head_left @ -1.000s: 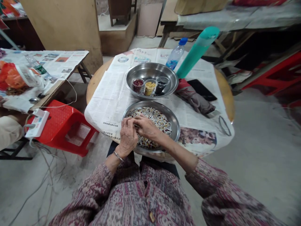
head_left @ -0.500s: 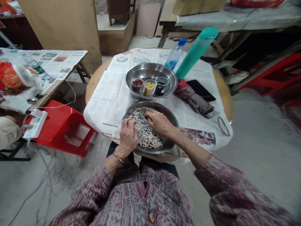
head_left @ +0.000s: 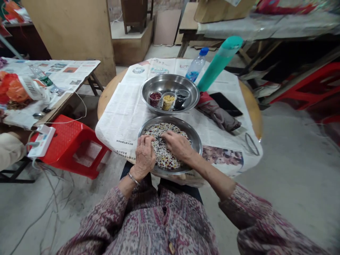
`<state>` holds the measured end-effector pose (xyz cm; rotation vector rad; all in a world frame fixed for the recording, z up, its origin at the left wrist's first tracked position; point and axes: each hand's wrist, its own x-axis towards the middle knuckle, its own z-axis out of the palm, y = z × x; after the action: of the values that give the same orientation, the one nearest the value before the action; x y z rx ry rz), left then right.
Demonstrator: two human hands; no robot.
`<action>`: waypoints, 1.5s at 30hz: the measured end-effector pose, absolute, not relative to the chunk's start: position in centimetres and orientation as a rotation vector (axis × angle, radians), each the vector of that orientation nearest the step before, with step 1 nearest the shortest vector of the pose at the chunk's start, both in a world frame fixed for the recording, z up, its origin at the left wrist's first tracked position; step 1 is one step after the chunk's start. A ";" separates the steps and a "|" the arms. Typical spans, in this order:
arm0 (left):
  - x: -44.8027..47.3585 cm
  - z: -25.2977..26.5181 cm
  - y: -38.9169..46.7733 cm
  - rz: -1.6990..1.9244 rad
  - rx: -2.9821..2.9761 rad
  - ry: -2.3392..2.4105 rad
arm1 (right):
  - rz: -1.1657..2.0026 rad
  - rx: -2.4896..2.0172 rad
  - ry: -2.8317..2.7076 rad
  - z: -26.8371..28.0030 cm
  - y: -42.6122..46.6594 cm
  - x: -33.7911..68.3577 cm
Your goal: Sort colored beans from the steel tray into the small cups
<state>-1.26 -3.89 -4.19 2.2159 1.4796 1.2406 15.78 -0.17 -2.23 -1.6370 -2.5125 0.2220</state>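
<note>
A steel basin (head_left: 197, 141) at the table's near edge holds a mix of white grains and red, yellow and black beans (head_left: 168, 161). At its left rim is my left hand (head_left: 145, 156), fingers curled together; whatever they hold is hidden. My right hand (head_left: 177, 144) reaches over the mix, its fingers pinched down at the grains, and what lies between the fingertips is too small to name. Behind stands a second steel basin (head_left: 170, 80) with three clear cups: red beans (head_left: 155, 97), yellow beans (head_left: 168, 101) and black beans (head_left: 180, 100).
Behind the basins stand a water bottle (head_left: 196, 65) and a tall green container (head_left: 220, 63). A folded umbrella (head_left: 219, 115), a dark tablet (head_left: 225, 103) and a black ring (head_left: 251, 143) lie right on the newspaper (head_left: 117, 117). A red stool (head_left: 71, 138) carries a power strip (head_left: 41, 141).
My right hand has shifted slightly left and nearer to me over the grains, uncovering more of the mix at the back. The left hand stays at the rim. The view has tilted slightly.
</note>
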 end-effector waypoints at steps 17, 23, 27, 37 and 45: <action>-1.2 -4.3 -3.9 1.284 2.211 1.444 | 0.657 -1.120 -2.590 -2.5 -3.6 15.4; -1.2 -4.2 -4.0 1.256 2.201 1.448 | 0.418 -1.246 -2.507 -3.1 -1.3 17.0; -1.3 -4.3 -4.0 1.237 2.201 1.451 | 0.175 -1.537 -2.313 -3.1 1.2 16.9; -1.3 -4.6 -4.1 1.259 2.210 1.448 | 0.241 -1.688 -2.413 -2.7 1.7 16.2; -1.3 -4.8 -4.0 1.263 2.223 1.432 | 0.151 -1.659 -2.393 -2.3 3.7 15.4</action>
<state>-1.32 -4.04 -4.76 2.2232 1.4325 1.2629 15.39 3.74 -2.29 -1.6592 -2.3932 0.1513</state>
